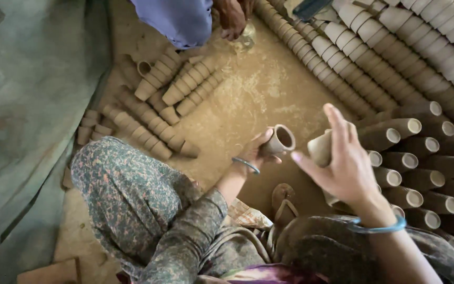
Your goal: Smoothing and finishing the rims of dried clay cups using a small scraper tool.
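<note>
Left hand (254,151) grips a clay cup (279,140), mouth facing right, over the sandy floor (248,100). Right hand (345,163) clasps a second cup (320,149) just beside it, forefinger raised. Stacked cups (421,173) lie close on the right, more rows (156,113) far left. Another person's hand (232,18) works at the far edge.

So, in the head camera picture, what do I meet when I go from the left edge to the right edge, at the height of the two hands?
Grey-green tarp → patterned knee → left hand holding a small clay cup → right hand holding another clay cup → rows of stacked clay cups lying on their sides.
</note>
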